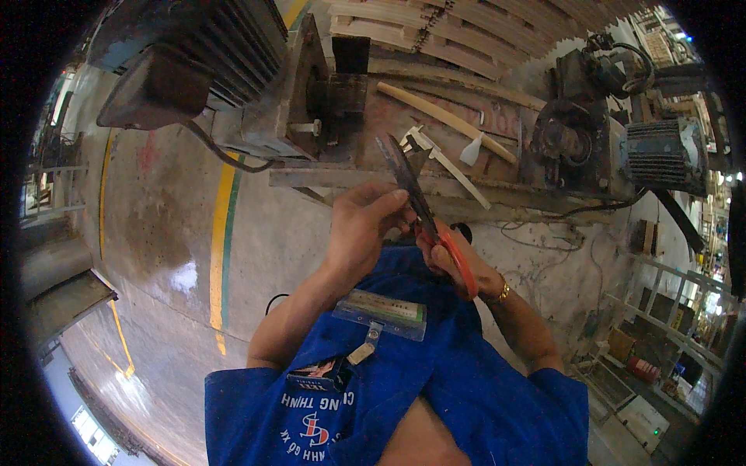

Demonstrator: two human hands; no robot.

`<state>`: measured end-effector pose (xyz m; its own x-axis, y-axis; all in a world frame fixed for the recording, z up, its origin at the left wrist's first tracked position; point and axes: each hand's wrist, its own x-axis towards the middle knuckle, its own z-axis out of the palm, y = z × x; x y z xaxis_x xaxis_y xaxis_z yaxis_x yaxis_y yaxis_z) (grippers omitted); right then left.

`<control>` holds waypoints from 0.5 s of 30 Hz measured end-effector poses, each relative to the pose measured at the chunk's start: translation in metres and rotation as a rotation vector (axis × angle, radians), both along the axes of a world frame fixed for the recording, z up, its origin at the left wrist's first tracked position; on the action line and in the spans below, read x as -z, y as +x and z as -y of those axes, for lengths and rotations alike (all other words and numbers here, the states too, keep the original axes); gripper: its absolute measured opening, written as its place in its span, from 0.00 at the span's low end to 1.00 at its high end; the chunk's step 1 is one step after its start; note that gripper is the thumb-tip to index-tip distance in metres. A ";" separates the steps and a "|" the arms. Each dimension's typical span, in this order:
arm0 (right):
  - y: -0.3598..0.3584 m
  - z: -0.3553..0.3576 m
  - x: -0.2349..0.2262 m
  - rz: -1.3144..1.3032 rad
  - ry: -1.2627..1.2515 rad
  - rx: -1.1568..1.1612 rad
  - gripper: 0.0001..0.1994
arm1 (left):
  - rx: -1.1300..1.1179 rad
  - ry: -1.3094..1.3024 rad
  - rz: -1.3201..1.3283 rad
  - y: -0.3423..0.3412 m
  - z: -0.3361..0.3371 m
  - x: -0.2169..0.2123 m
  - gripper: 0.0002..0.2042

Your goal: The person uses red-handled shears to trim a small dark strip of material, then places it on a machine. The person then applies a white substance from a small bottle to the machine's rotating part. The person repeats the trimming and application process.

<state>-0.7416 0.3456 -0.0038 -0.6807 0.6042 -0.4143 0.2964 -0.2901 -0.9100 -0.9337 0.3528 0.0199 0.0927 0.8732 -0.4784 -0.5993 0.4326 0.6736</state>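
Note:
My right hand is closed round the red-orange handles of a pair of scissors, whose dark blades point up and to the left, toward the bench. Close beside the blades, my left hand is closed, with thumb and fingers pinched together. What lies between those fingers is hidden. Just beyond the scissors, a pale caliper lies slantwise on the dusty bench. A wooden stick rests behind it, with a small white piece near the stick's right end.
A large motor with a boxy cover stands at the bench's left, its cable hanging down. Another motor sits at the right end. Stacked wooden slats lie behind. A metal rack stands at the lower right.

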 end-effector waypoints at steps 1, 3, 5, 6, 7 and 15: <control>-0.001 0.000 0.000 -0.010 -0.002 0.010 0.36 | -0.005 -0.010 -0.004 0.000 0.000 0.000 0.03; -0.006 0.001 -0.004 -0.045 0.006 0.052 0.36 | -0.018 -0.016 -0.019 0.000 -0.001 0.002 0.03; -0.004 0.005 0.003 -0.088 0.041 0.056 0.35 | -0.076 0.017 -0.011 -0.001 -0.003 0.008 0.02; 0.005 0.007 0.020 -0.108 0.075 0.029 0.34 | -0.126 0.063 0.000 -0.003 -0.007 0.014 0.02; 0.011 0.007 0.022 -0.116 0.083 0.013 0.34 | -0.181 0.107 0.005 -0.008 -0.012 0.015 0.02; 0.024 0.005 0.020 -0.405 0.006 0.447 0.23 | -0.118 0.218 0.239 -0.029 -0.013 -0.011 0.05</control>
<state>-0.7179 0.3407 -0.0236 -0.4629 0.8699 -0.1705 -0.2240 -0.3009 -0.9270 -0.9629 0.3654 0.0312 0.0722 0.9639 -0.2564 -0.7888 0.2125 0.5768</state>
